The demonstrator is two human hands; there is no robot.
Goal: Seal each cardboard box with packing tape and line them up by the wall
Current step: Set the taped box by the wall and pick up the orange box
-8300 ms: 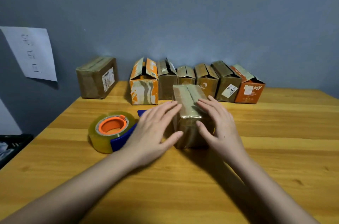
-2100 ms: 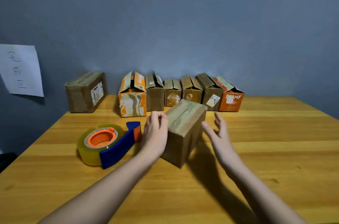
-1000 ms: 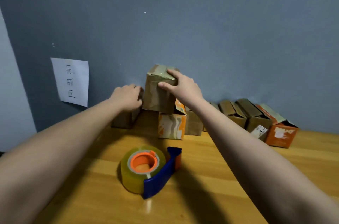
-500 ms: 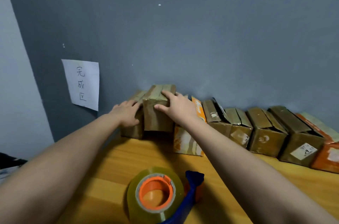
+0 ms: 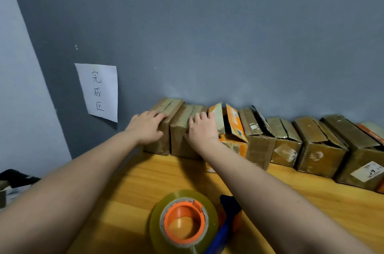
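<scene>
Two taped brown boxes stand side by side against the grey wall at the left end of the row. My left hand (image 5: 146, 128) rests on the front top edge of the leftmost sealed box (image 5: 164, 108). My right hand (image 5: 202, 129) lies on the right top edge of the second sealed box (image 5: 179, 141), which now stands on the table. Right of them runs a row of boxes with loose flaps, beginning with an orange-and-white box (image 5: 233, 127). A roll of clear tape (image 5: 184, 224) on an orange core with a blue dispenser sits near the front.
A paper note with handwritten characters (image 5: 99, 91) hangs on the wall to the left of the boxes. Several unsealed brown boxes (image 5: 320, 149) continue to the right edge along the wall. The wooden table (image 5: 311, 197) shows bare wood between tape and boxes.
The box was carried from the table's middle to the wall and set down beside the leftmost sealed box. My view has moved closer to the wall.
</scene>
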